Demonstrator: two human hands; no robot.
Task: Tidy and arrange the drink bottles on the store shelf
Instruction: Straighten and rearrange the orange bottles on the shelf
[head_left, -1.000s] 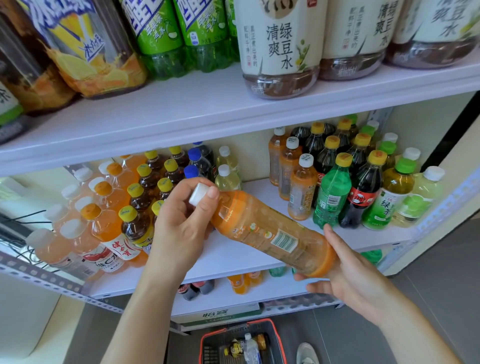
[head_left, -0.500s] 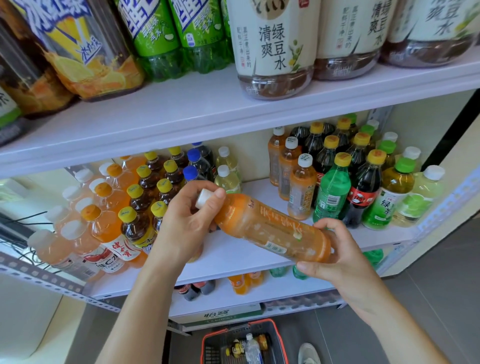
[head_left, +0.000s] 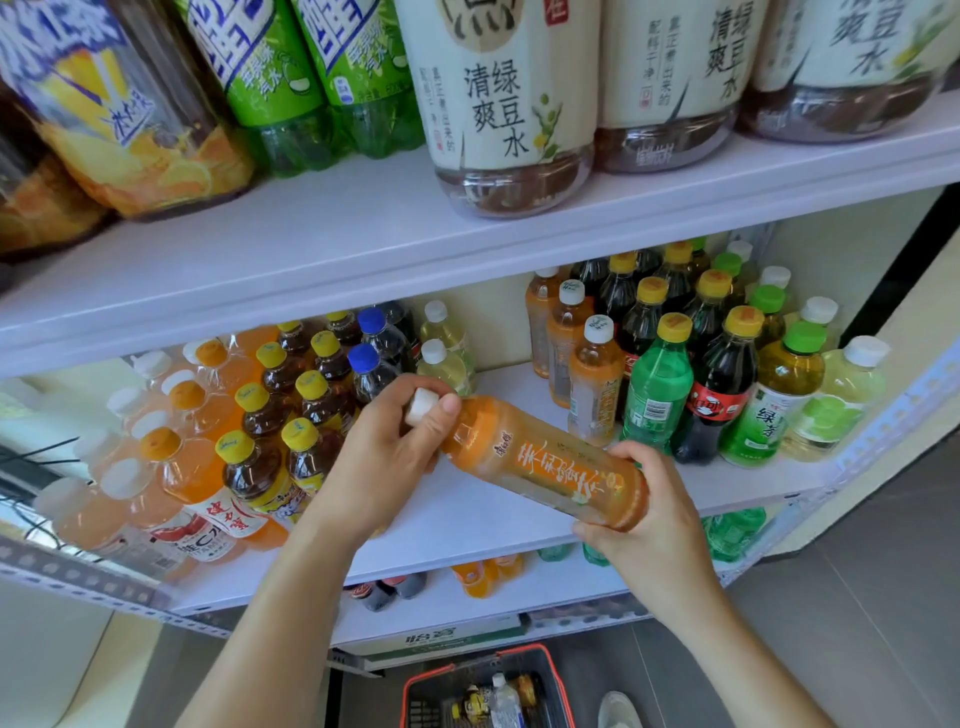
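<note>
I hold an orange tea bottle (head_left: 540, 460) with a white cap nearly flat in front of the middle shelf (head_left: 467, 519). My left hand (head_left: 387, 447) grips its cap and neck end. My right hand (head_left: 649, 512) cups its base from below and the side. The printed label with orange lettering faces up. Three matching orange bottles with white caps (head_left: 595, 379) stand in a row on the shelf just behind it.
Dark, green and pale bottles (head_left: 722, 374) crowd the shelf's right side; orange and brown bottles (head_left: 249, 431) fill the left. Large bottles (head_left: 498, 104) stand on the upper shelf. A red-rimmed basket (head_left: 488, 691) with several bottles sits on the floor below.
The bottle has been rolled about its long axis between both hands, so the barcode side turned away and the lettered front came up. My right hand shifted further around the base.
</note>
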